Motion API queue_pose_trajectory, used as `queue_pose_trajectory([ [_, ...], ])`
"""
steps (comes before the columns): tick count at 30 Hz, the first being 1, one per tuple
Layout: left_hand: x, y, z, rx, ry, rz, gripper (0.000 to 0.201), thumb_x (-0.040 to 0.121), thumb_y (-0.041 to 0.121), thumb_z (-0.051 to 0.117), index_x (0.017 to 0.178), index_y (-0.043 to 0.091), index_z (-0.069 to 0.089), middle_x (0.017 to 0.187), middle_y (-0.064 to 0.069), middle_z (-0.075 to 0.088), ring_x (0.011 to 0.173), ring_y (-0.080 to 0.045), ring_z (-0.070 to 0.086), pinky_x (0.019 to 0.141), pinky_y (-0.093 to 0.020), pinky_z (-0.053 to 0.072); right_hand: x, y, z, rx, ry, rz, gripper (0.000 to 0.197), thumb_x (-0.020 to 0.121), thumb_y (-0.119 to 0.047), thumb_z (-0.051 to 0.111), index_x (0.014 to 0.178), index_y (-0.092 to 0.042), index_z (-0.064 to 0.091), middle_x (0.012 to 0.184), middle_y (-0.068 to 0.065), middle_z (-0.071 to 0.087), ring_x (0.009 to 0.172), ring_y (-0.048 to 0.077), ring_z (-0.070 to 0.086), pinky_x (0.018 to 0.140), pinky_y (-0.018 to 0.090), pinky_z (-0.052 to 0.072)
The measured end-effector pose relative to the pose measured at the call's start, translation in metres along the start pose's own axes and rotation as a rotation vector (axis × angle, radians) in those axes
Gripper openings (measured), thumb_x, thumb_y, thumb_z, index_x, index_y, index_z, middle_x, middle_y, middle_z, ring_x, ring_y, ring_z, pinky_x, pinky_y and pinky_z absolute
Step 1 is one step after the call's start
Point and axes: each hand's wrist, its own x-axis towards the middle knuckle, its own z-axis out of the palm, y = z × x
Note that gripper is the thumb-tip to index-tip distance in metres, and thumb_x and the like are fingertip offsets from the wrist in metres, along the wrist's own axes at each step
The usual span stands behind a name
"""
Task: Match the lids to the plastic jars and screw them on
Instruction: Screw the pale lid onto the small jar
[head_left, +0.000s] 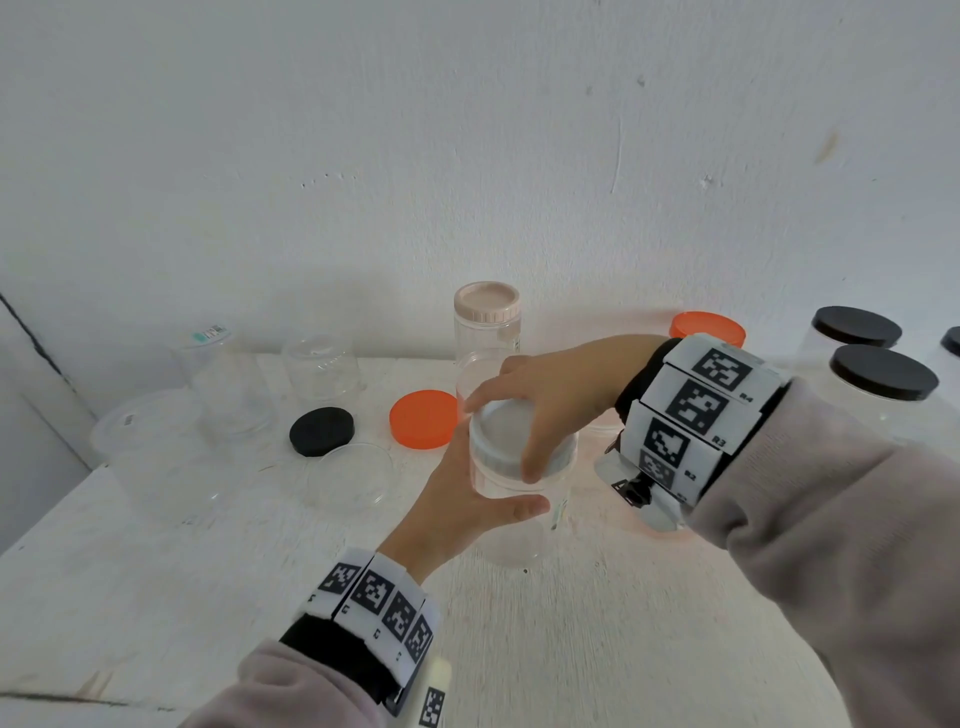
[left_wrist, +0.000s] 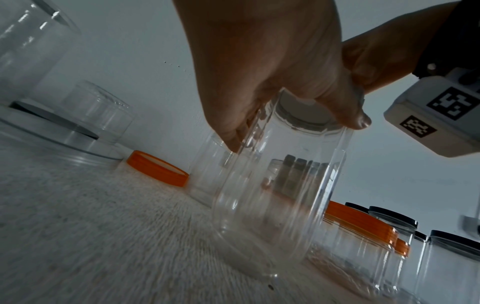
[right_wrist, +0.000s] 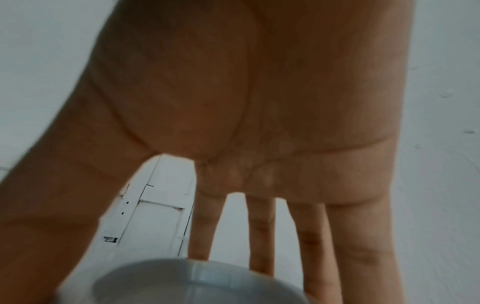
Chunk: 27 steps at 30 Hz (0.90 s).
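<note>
Atop clear jar (head_left: 511, 499) in L hand (head_left: 457, 499): R hand (head_left: 550, 400) fingers (head_left: 530, 467) round grey lid (head_left: 511, 436).

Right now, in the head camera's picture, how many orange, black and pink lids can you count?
Orange lids: 2
Black lids: 4, the last cut off by the picture's edge
Pink lid: 1
Total: 7
</note>
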Motion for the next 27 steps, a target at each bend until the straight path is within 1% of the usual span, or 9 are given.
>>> queue_pose_trajectory([
  [4,-0.0007,0.0028,0.0007,0.004,-0.021,0.033,0.085,0.066,0.022,0.083,0.130,0.046,0.033,0.122,0.031,0.053,0.114,0.012,0.049,0.088,-0.008,0.043,0.0010,0.0018,0.0035,0.029,0.087,-0.001,0.075,0.071,-0.064,0.068,0.135,-0.040,0.038,0.106,-0.015,0.046,0.091,0.011,0.056,0.066,0.024,0.042],
  [7,-0.0001,0.0024,0.0002,-0.013,-0.015,0.014,0.088,0.064,0.025,0.083,0.132,0.045,0.031,0.126,0.026,0.051,0.112,0.015,0.048,0.083,-0.003,0.041,0.0008,-0.0010,0.0054,-0.018,0.134,0.070,0.078,0.069,-0.078,0.058,0.130,-0.034,0.040,0.089,-0.015,0.044,0.060,0.003,0.050,0.052,0.023,0.033],
  [9,0.0003,0.0007,-0.0005,-0.010,-0.013,0.000,0.091,0.063,0.028,0.084,0.134,0.045,0.029,0.130,0.021,0.048,0.113,0.014,0.048,0.084,-0.004,0.042,0.0017,-0.0012,0.0050,-0.027,0.117,0.076,0.082,0.067,-0.079,0.059,0.132,-0.033,0.038,0.098,-0.014,0.048,0.074,0.008,0.054,0.059,0.023,0.036],
  [12,0.0002,-0.0012,-0.0009,-0.009,-0.005,-0.008,0.093,0.065,0.027,0.085,0.136,0.042,0.029,0.133,0.018,0.048,0.116,0.010,0.048,0.090,-0.010,0.044,0.0006,-0.0009,0.0017,0.024,0.024,0.018,0.088,0.071,-0.057,0.073,0.142,-0.045,0.023,0.128,-0.011,0.040,0.116,0.017,0.044,0.089,0.033,0.042],
  [14,0.0003,-0.0021,-0.0007,-0.010,-0.004,-0.011,0.094,0.064,0.027,0.086,0.138,0.040,0.029,0.133,0.018,0.049,0.118,0.007,0.048,0.096,-0.017,0.044,-0.0005,-0.0005,0.0000,0.036,-0.005,-0.002,0.087,0.073,-0.048,0.075,0.142,-0.050,0.022,0.128,-0.012,0.036,0.122,0.019,0.042,0.096,0.038,0.044],
  [18,0.0001,-0.0021,-0.0005,-0.009,-0.004,-0.025,0.096,0.061,0.031,0.085,0.137,0.042,0.028,0.131,0.019,0.049,0.116,0.010,0.048,0.091,-0.014,0.044,0.0006,0.0009,0.0043,0.063,0.092,0.041,0.074,0.071,-0.068,0.066,0.133,-0.040,0.037,0.096,-0.017,0.044,0.070,0.005,0.054,0.059,0.023,0.041],
  [22,-0.0001,-0.0022,-0.0011,-0.006,-0.001,-0.031,0.092,0.062,0.033,0.085,0.134,0.045,0.029,0.129,0.024,0.048,0.111,0.018,0.046,0.081,-0.002,0.041,0.0025,-0.0007,0.0099,0.042,0.130,0.116,0.080,0.071,-0.079,0.055,0.131,-0.030,0.038,0.086,-0.014,0.043,0.059,0.005,0.047,0.052,0.023,0.035],
  [25,0.0007,-0.0029,-0.0011,-0.005,0.003,-0.044,0.096,0.060,0.035,0.085,0.138,0.042,0.028,0.131,0.022,0.048,0.118,0.009,0.047,0.090,-0.014,0.043,0.0013,-0.0002,0.0071,0.044,0.070,0.083,0.087,0.070,-0.071,0.064,0.141,-0.038,0.027,0.122,-0.007,0.047,0.095,0.017,0.055,0.078,0.031,0.046],
  [27,0.0005,-0.0032,-0.0008,0.003,0.002,-0.040,0.099,0.061,0.034,0.086,0.140,0.039,0.028,0.134,0.019,0.048,0.121,0.005,0.047,0.099,-0.024,0.043,-0.0009,-0.0003,0.0040,0.068,0.030,0.027,0.086,0.073,-0.056,0.071,0.143,-0.047,0.021,0.137,-0.008,0.037,0.120,0.021,0.044,0.096,0.040,0.044],
])
